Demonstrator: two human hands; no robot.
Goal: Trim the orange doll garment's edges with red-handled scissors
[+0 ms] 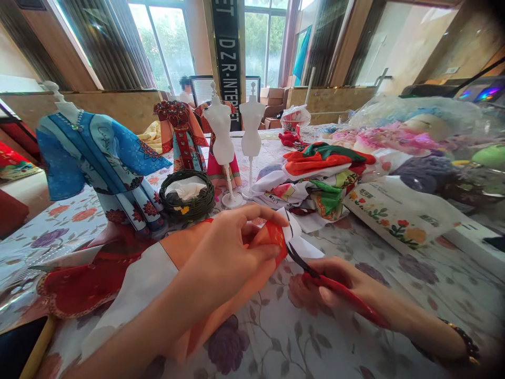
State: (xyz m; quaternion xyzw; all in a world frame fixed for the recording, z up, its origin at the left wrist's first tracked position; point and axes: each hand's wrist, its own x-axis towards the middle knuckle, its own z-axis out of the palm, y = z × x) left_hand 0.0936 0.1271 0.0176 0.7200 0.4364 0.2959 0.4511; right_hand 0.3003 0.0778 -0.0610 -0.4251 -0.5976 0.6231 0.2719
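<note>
My left hand [240, 247] pinches the upper edge of an orange and white piece of fabric [232, 310], with thumb and fingers closed on it. The fabric hangs below the hand and spreads left over the table. In my right hand [335, 287] is a pair of scissors [351, 297] with red handles and dark blades. Their blades point up and left, at the white edge of the fabric just right of my left fingers. Whether the blades are fully closed is hard to make out.
Two white mannequins [220, 126] stand behind my hands, beside a dark woven basket [187, 213]. A doll form in a blue robe [94, 152] stands at left. Folded colourful cloth [323, 173] and a flowered white packet [398, 210] lie right. The table has a floral tablecloth [276, 337].
</note>
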